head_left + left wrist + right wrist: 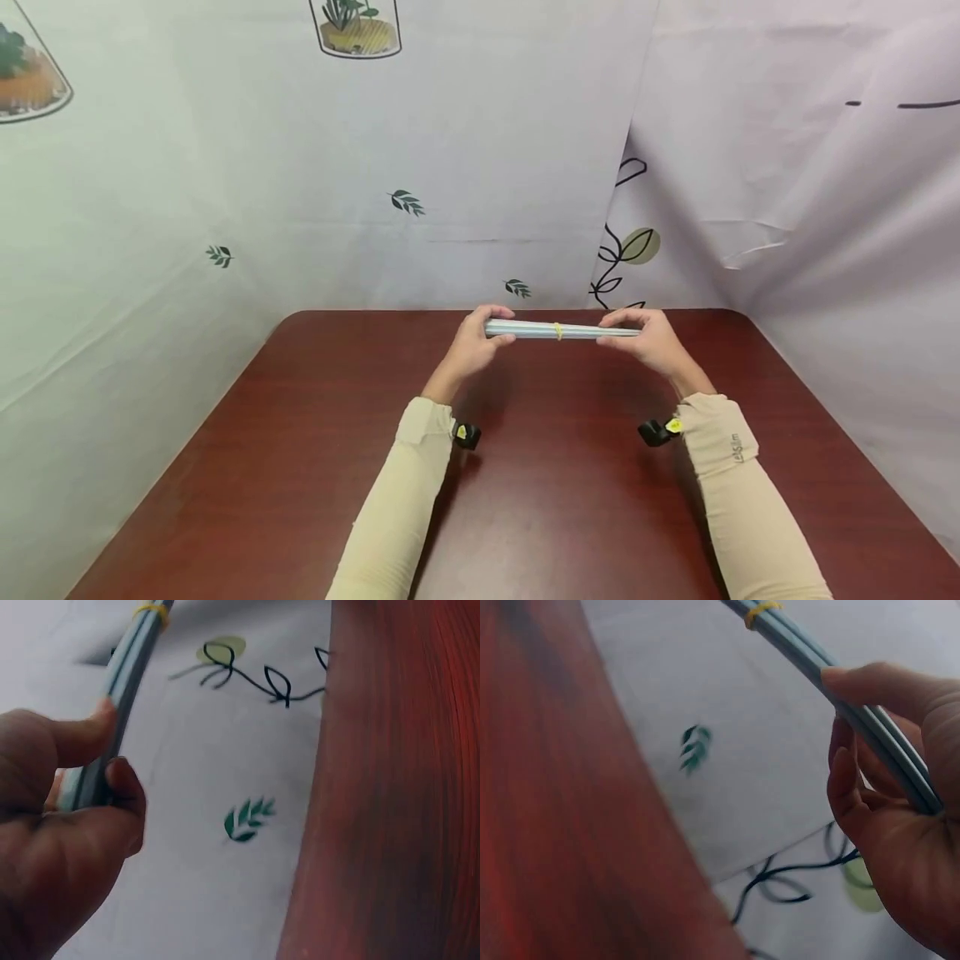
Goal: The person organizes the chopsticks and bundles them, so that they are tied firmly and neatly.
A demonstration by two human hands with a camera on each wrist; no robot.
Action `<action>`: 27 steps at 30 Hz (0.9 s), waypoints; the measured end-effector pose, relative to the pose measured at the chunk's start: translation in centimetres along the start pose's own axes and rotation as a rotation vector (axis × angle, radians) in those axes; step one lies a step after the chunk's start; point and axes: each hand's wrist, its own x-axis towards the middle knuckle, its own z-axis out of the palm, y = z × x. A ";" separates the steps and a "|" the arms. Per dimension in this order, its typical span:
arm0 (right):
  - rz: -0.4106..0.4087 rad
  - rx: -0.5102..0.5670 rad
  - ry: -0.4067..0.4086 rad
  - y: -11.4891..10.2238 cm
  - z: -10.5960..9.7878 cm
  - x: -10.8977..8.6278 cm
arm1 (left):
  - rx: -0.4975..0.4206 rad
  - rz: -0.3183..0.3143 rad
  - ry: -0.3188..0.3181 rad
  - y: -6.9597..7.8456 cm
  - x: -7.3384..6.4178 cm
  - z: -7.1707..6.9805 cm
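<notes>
A bundle of slim, pale blue-grey chopsticks is held level above the far part of the table, its thicker end to the left and its narrower end to the right. A yellow rubber band circles it near the middle. My left hand grips the thick end between thumb and fingers, as the left wrist view also shows. At the other end, my right hand pinches the bundle with thumb and fingers. In the right wrist view the chopsticks run back into the palm, where their tips are hidden.
The dark red-brown table has rounded far corners. White cloth printed with plants and leaves hangs behind it and along both sides. Black wrist cameras sit by both sleeve cuffs.
</notes>
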 end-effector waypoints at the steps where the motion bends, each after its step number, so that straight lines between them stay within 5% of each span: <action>1: 0.009 0.000 -0.018 0.6 0.0 0.1 | 0.003 -0.025 -0.021 -0.3 -0.1 -0.1; 7: 0.091 -0.068 -0.088 3.6 0.8 0.9 | 0.072 -0.177 -0.093 -2.7 -0.4 0.0; 13: 0.158 -0.256 -0.135 5.8 2.2 1.5 | 0.293 -0.234 -0.121 -4.8 -0.4 0.5; 19: 0.207 -0.371 -0.191 7.3 3.8 0.4 | 0.346 -0.301 -0.154 -6.5 -1.6 1.3; 27: 0.219 -0.362 -0.168 7.2 3.5 -0.4 | 0.388 -0.319 -0.162 -5.6 -1.9 1.4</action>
